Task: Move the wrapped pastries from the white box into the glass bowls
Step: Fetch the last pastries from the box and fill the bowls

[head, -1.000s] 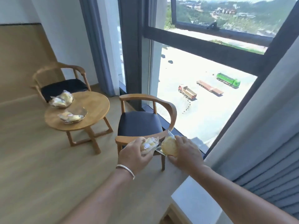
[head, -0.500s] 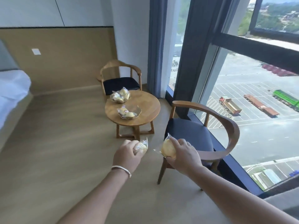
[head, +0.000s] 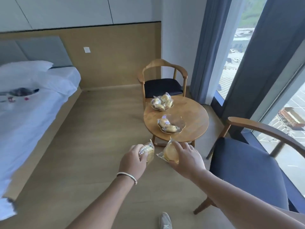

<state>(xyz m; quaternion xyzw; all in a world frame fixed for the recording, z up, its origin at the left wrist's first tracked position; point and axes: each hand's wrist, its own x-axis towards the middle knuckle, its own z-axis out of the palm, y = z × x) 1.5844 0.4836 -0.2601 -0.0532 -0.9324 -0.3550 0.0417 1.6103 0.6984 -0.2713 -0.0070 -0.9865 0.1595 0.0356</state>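
My left hand (head: 132, 160) grips a wrapped pastry (head: 148, 150) and my right hand (head: 186, 158) grips another wrapped pastry (head: 170, 152); both are held out in front of me, just short of the round wooden table (head: 194, 118). On the table stand two glass bowls. The near glass bowl (head: 179, 123) holds two wrapped pastries on its left side. The far glass bowl (head: 162, 103) is heaped with several wrapped pastries. The white box is out of view.
A wooden chair with a dark seat (head: 163, 86) stands behind the table; a second chair (head: 247, 169) is close at my right. A bed with white sheets (head: 28, 104) fills the left. Tall windows and grey curtains (head: 204, 52) line the right. My shoe (head: 165, 220) shows below.
The view has swung left from the window into the room, and the table has come nearer and toward centre. Both hands still hold their pastries, now closer to the table's front edge.
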